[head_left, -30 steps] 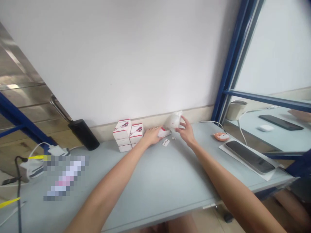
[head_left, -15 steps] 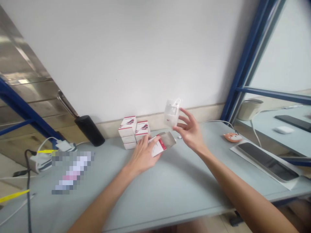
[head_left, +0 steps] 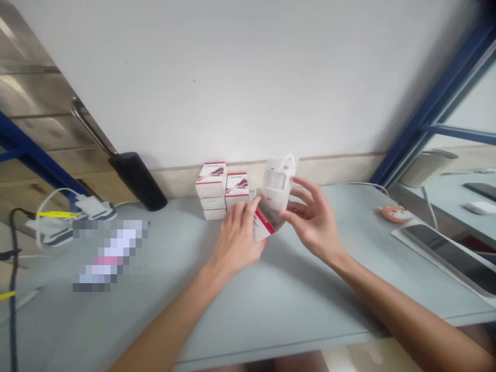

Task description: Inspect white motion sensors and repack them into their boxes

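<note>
My left hand (head_left: 237,238) holds a small white and red box (head_left: 262,226), tilted, with its open end up. My right hand (head_left: 312,217) holds a white device in a clear plastic bag (head_left: 277,182) just above that open end, touching it. Both hands hover over the pale grey table (head_left: 248,299), a little in front of a stack of closed white and red boxes (head_left: 222,190) standing against the wall.
A black cylinder (head_left: 134,178) leans at the back left, beside white chargers and cables (head_left: 67,217). On the right lie a phone on paper (head_left: 451,253) and an orange object (head_left: 394,213). A blue frame post (head_left: 434,103) bounds the right side.
My left hand picked the box off the table and drew it nearer. My right hand lifted the bagged device and brought it down onto the box's open end.
</note>
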Demonstrator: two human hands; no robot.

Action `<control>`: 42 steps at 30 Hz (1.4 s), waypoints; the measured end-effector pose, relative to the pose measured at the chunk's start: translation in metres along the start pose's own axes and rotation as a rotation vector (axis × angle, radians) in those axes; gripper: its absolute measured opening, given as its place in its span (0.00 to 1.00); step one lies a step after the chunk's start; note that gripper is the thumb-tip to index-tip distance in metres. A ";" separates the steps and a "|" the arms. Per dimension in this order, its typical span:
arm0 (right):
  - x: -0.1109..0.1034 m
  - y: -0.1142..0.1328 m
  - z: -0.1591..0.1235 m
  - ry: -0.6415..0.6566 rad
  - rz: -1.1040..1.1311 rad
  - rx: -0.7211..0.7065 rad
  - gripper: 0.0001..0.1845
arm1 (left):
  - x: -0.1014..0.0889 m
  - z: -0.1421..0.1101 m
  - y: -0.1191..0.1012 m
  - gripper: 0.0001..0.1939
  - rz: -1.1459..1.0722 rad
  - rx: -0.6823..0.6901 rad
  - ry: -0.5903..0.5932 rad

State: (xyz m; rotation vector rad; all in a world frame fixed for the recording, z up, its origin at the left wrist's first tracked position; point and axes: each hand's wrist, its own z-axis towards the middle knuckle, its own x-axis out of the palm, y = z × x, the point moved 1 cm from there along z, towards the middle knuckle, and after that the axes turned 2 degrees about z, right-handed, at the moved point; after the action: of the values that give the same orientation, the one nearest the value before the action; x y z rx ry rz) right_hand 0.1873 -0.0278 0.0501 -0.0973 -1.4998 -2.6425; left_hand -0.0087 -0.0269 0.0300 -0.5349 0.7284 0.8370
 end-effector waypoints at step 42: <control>0.000 -0.008 -0.006 0.283 -0.455 -0.021 0.16 | 0.013 -0.009 -0.001 0.44 -0.162 -0.026 -0.169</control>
State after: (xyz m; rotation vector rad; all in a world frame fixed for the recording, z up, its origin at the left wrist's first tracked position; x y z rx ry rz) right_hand 0.1868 -0.0293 0.0401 0.6638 -1.5422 -2.8377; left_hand -0.0048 -0.0277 0.0148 -0.5322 0.5132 0.7317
